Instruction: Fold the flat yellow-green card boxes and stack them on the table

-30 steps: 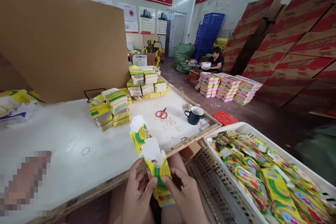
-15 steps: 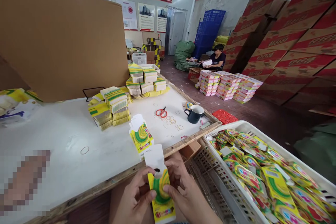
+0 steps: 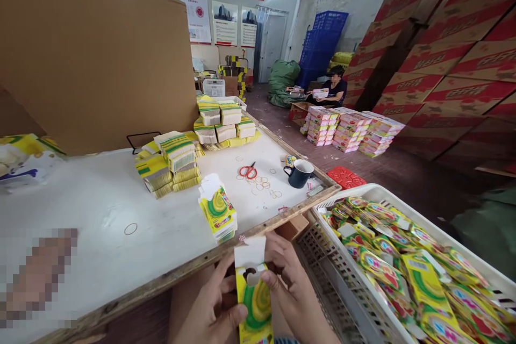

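Note:
Between my two hands is a small yellow and green carton, held upright over the table's front edge. Its white top flap stands raised and the top end is open, with a dark gap showing. My left hand grips the carton's left side, thumb on the front. On the right side my right hand holds it, thumb at the upper edge near the opening. Just beyond, a small stack of flat cartons of the same print lies on the white table.
Bundled carton stacks lie farther back, near red scissors, rubber bands and a dark mug. A white crate full of cartons stands at right. A blurred patch covers the left table. Another person sits behind pink boxes.
The carton has shifted slightly right and down in my hands. My right thumb has moved up to its top opening. The seated person's held box has moved a little.

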Motion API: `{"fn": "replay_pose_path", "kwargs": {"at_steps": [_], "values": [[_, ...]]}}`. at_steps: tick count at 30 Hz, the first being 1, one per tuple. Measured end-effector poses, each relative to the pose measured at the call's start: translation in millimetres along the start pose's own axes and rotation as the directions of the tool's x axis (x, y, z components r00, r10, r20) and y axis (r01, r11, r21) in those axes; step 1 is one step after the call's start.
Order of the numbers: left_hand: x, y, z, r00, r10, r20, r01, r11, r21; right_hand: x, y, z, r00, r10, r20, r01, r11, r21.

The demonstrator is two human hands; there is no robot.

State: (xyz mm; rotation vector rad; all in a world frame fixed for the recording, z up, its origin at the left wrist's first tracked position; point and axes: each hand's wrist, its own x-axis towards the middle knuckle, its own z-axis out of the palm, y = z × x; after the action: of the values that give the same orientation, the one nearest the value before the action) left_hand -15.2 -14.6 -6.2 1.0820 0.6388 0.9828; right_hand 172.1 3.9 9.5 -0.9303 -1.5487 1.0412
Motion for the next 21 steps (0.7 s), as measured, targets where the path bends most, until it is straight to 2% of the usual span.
{"fn": "replay_pose_path", "kwargs": {"at_steps": [2,5,8,11,17,21], "values": [[1.1,2.2,-0.3,1.000,0.009,0.001,-0.009,0.997,0.075,2.3,-3.7,-3.8,0.999,-0.023,0.048,0.024,1.000,-0.016],[1.5,2.4,0.0,0.994,0.033,-0.100,-0.015,0.984,0.180,5.3,-10.5,-9.2,0.996,-0.029,0.087,0.034,0.998,-0.051],[1.4,-1.0,0.6,0.986,0.029,-0.167,0.005,0.980,0.201,5.6,-11.1,-8.7,0.976,0.162,0.149,-0.149,0.985,-0.092],[1.5,-5.2,-0.1,0.988,0.029,-0.153,0.007,0.973,0.230,4.9,-5.3,-3.1,0.938,0.301,0.174,-0.267,0.944,-0.194],[1.9,-11.3,-3.1,0.990,0.050,-0.131,-0.009,0.954,0.301,6.4,0.9,7.2,0.952,0.283,0.117,-0.228,0.911,-0.342],[3.3,-8.5,0.0,0.984,0.040,-0.174,0.001,0.973,0.229,6.0,-0.1,9.3,0.957,0.277,0.091,-0.223,0.895,-0.386]]}}
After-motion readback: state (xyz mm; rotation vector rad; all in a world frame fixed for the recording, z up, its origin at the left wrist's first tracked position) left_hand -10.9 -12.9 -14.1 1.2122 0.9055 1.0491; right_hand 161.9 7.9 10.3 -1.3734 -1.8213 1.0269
